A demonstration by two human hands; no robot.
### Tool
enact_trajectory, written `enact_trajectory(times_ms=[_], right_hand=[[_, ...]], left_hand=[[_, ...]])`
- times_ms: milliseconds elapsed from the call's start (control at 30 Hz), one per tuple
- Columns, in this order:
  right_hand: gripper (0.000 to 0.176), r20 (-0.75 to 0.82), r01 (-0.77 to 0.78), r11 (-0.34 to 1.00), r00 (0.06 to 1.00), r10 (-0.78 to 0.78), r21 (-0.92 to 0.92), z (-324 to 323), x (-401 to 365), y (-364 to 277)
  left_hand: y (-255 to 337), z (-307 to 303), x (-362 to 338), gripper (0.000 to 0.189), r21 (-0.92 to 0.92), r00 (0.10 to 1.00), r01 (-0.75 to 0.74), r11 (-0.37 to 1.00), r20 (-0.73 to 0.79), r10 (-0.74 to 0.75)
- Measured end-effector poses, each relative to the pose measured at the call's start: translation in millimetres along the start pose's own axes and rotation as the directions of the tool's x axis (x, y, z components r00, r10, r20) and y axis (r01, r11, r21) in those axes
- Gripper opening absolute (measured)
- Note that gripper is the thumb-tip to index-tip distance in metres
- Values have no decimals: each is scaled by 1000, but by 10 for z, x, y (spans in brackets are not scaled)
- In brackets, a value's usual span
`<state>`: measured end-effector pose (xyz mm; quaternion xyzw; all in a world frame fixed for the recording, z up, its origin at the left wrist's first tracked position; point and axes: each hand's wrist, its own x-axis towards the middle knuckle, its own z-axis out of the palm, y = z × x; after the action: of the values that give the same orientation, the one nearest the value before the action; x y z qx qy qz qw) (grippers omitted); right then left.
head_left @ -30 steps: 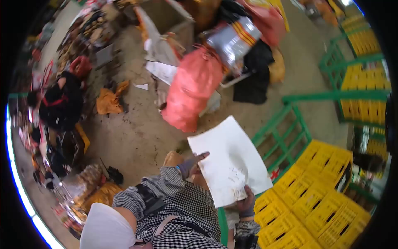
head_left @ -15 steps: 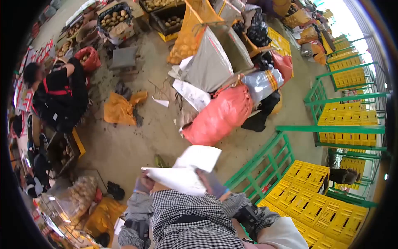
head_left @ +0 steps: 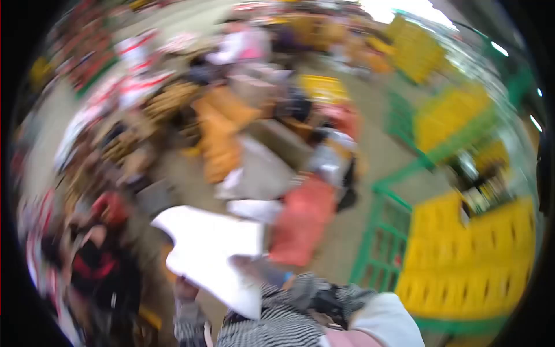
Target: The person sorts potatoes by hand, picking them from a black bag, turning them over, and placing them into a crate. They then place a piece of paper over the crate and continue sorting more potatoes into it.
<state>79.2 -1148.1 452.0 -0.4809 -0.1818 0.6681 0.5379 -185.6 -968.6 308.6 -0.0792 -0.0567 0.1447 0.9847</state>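
Note:
Both of my gloved hands hold a large white sheet, paper or thin plastic, spread in front of my checked apron. My left hand is closed on its lower left edge. On the right side my right hand grips it, with a blue cuff at the wrist. Motion blur smears the fingers, and the sheet hides part of them. Just beyond the sheet lies a full red mesh sack, next to a grey-white open bag.
An orange sack stands farther back. At the left a person in dark clothes sits low beside a red bag. To the right are a green metal frame and stacked yellow crates.
My view has swung, so the sacks and crates sit elsewhere in the picture and are blurred. The white sheet, folded before, is now opened wider and raised to the left.

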Motion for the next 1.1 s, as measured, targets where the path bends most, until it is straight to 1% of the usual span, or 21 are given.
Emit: enact_trajectory(times_ms=[33,67,100,133,167,233,300,333,433,500,567,600,633,700,733,833,900,933,967,1033,1100], right_hand=[[38,54,212,971,977,-207,-109,233,256,-159],[38,-21,147,958,987,-156,-247,62,540,-211],[38,-128,90,913,980,-152,-398,-244,934,-180],[38,-35,86,909,993,-110,-408,-365,1275,-92],[29,-36,89,932,993,-108,-352,-465,1568,3],[26,-34,85,951,994,-100,-297,-502,2091,-60],[28,224,-55,924,974,-34,378,-296,2221,-138],[31,-107,-74,936,993,39,-344,-146,2362,-260],[33,-72,-235,938,972,224,-256,241,2587,-1271],[37,13,-173,983,985,174,-64,84,2951,-1311],[41,-47,-200,950,975,218,240,110,3265,-1685],[40,-34,-118,970,991,128,214,-43,3499,-1746],[47,-235,-127,983,959,156,136,-264,3848,-1674],[58,-120,140,970,979,-165,-197,-467,4329,-1906],[58,-134,127,973,979,-155,-194,-458,4499,-2082],[63,-71,69,978,994,-85,-195,-369,4944,-2616],[63,-17,220,847,966,-260,-483,-151,5326,-2906],[63,-28,203,856,969,-246,-476,-76,5466,-2988],[67,-11,224,849,965,-261,-479,-3,5600,-3081],[70,-2,256,838,956,-294,-481,64,5934,-3330],[68,176,26,979,984,10,-201,34,6260,-3603]], left_hand=[[-181,1053,117,48,513,727,-222,830,-480,491],[417,300,-6,45,969,627,153,192,-245,739],[585,514,222,41,950,482,-43,310,-252,839],[643,1066,589,39,683,325,-485,546,-440,838],[793,1264,613,38,752,229,-471,460,-399,888],[1194,1465,602,48,713,211,-571,408,-353,911],[1090,1981,542,48,739,178,-534,411,-376,909],[1099,2116,639,49,763,159,-474,440,-417,895],[1542,1961,744,53,869,46,-371,327,-335,941],[1809,1906,874,54,878,23,-403,260,-274,961],[2102,2009,1087,48,745,38,-617,252,-292,956],[2307,1961,1120,49,801,-54,-564,202,-280,959],[2518,1949,1157,49,797,-56,-567,209,-290,955],[2995,1971,1285,50,850,-13,-527,-7,1,1000],[3253,2062,1422,50,854,-8,-520,8,-14,1000],[4045,2383,1958,54,930,225,-323,177,-106,969],[4348,2742,2527,46,951,397,-195,238,-146,906],[4560,2728,2684,46,972,535,126,-199,102,839],[4762,2716,2849,47,706,726,325,-629,241,645],[4726,3288,3620,44,917,619,396,37,-297,728],[4883,3450,4099,47,910,694,400,108,-378,612]])
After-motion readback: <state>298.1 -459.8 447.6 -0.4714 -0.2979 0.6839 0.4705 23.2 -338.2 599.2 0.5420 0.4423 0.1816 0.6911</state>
